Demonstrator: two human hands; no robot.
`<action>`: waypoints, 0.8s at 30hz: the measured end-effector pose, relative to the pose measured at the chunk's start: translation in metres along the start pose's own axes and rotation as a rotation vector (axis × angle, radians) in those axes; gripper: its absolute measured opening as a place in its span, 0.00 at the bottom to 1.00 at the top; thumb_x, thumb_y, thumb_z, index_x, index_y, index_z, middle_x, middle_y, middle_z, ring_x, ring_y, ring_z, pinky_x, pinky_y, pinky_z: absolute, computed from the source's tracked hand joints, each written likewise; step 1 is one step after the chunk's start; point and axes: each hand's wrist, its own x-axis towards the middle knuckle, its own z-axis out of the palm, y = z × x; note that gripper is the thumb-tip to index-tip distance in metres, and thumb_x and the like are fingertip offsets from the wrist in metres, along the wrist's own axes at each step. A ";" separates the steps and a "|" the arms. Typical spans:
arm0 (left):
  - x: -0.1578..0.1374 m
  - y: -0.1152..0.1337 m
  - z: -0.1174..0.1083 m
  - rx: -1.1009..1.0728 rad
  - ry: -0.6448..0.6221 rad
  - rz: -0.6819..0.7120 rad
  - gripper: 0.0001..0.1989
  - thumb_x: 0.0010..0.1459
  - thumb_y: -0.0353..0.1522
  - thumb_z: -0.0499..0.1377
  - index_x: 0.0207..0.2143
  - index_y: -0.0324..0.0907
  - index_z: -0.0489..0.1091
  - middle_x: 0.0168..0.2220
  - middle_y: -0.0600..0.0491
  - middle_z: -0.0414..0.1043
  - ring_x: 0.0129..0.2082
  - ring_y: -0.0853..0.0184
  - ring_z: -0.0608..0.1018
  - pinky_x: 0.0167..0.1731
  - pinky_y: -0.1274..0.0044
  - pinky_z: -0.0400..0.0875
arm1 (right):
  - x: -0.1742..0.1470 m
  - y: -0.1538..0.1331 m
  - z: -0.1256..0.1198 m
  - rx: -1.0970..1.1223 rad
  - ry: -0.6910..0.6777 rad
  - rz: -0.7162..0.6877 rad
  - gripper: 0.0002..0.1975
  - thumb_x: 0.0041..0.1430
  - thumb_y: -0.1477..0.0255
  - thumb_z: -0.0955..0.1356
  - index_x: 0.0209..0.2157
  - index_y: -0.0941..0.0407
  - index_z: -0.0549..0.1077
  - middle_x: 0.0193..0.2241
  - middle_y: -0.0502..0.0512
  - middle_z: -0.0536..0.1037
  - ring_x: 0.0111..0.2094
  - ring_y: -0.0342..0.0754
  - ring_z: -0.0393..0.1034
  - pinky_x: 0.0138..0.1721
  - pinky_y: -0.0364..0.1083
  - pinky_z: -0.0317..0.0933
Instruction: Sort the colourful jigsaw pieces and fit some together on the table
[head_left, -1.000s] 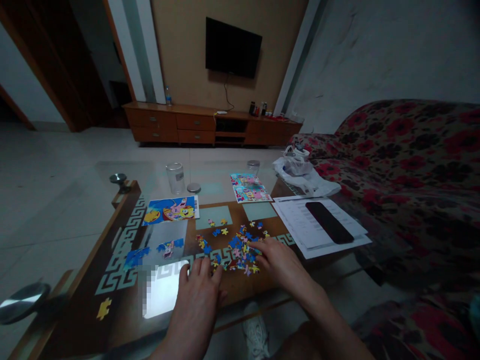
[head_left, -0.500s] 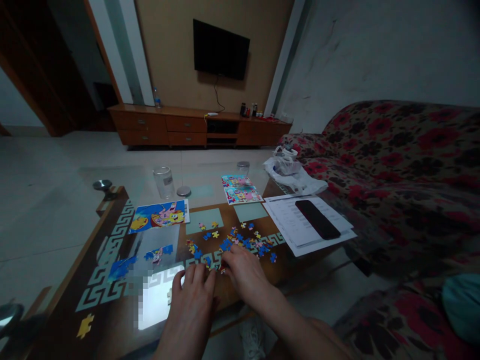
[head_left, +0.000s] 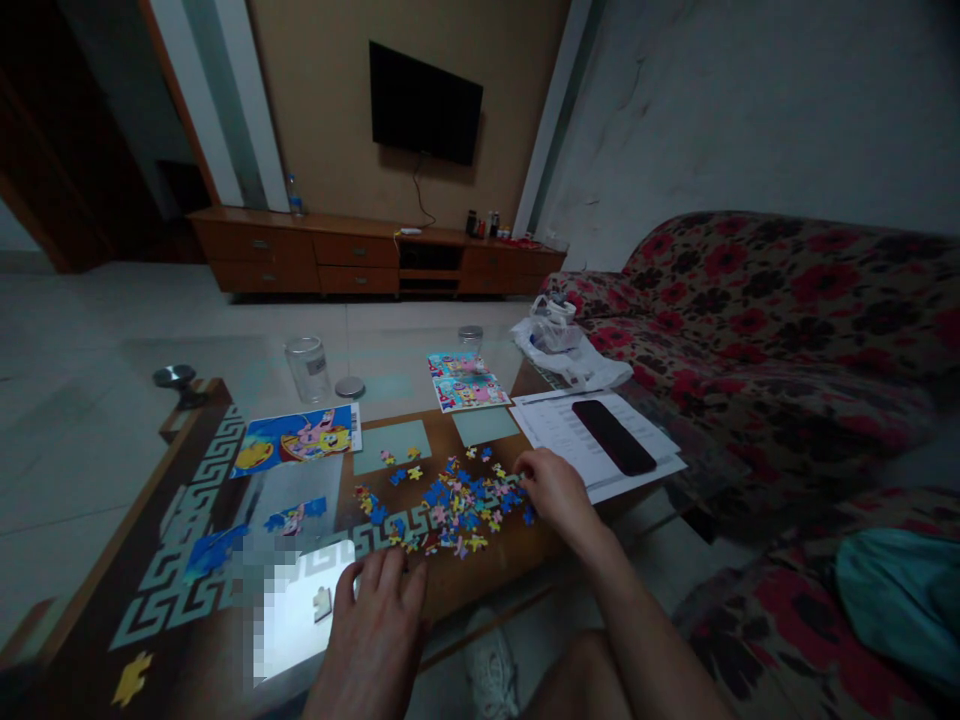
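Jigsaw pile (head_left: 465, 508) lies loose on the glass counter (head_left: 450, 585), between and just beyond the two grips. Mixed blue, yellow and pink pieces, many overlapping, thinner scatter on the left side.

Right grip (head_left: 559, 495): at the pile's right edge, fingers curled in, fingertips down by the outermost pieces. Thumb and fingertips bunched and partly hidden; cannot tell if a piece is pinched or if they touch any. Papers (head_left: 551, 425) just beyond this hand, black phone (head_left: 613, 437) lying on top of them.

Left grip (head_left: 379, 610): palm down at the pile's near left side, fingers bent and loosely spread, thumb apart from the index finger. Nearest pile pieces sit just past the fingertips; nothing seen held, underside of the hand hidden. Single pale piece (head_left: 322, 603) on the bright reflection just left of this hand. Yellow piece (head_left: 131, 680) well apart, near left corner.

Joined blue section (head_left: 217, 552) and a smaller joined section (head_left: 296, 515) lie beyond and left of the left hand. Picture card (head_left: 300, 438) flat past them, second picture card (head_left: 466, 392) beyond the pile.
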 end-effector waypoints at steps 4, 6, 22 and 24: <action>-0.007 0.000 0.004 -0.024 0.006 0.043 0.25 0.51 0.19 0.54 0.49 0.45 0.72 0.51 0.46 0.71 0.52 0.54 0.70 0.50 0.61 0.63 | 0.010 0.025 0.002 -0.011 -0.032 0.056 0.09 0.54 0.79 0.67 0.37 0.57 0.77 0.37 0.56 0.78 0.40 0.48 0.71 0.38 0.43 0.56; -0.009 0.002 0.004 -0.039 -0.019 0.053 0.25 0.52 0.19 0.54 0.50 0.46 0.71 0.51 0.46 0.71 0.53 0.54 0.70 0.51 0.61 0.63 | 0.011 0.027 0.007 -0.002 -0.043 0.048 0.09 0.54 0.78 0.68 0.37 0.57 0.77 0.37 0.55 0.78 0.40 0.48 0.71 0.37 0.42 0.56; -0.015 0.009 0.010 -0.039 0.012 0.049 0.23 0.48 0.19 0.58 0.45 0.46 0.74 0.48 0.46 0.73 0.52 0.52 0.72 0.50 0.61 0.63 | 0.015 0.027 0.012 0.006 -0.073 -0.002 0.10 0.50 0.80 0.69 0.35 0.57 0.77 0.36 0.55 0.78 0.39 0.48 0.70 0.37 0.42 0.57; -0.015 0.010 0.014 -0.046 0.027 0.043 0.21 0.49 0.19 0.58 0.44 0.46 0.74 0.48 0.47 0.73 0.51 0.52 0.71 0.50 0.60 0.62 | 0.014 0.025 0.013 0.023 -0.077 -0.042 0.11 0.50 0.81 0.69 0.36 0.56 0.77 0.38 0.54 0.77 0.41 0.47 0.70 0.39 0.41 0.57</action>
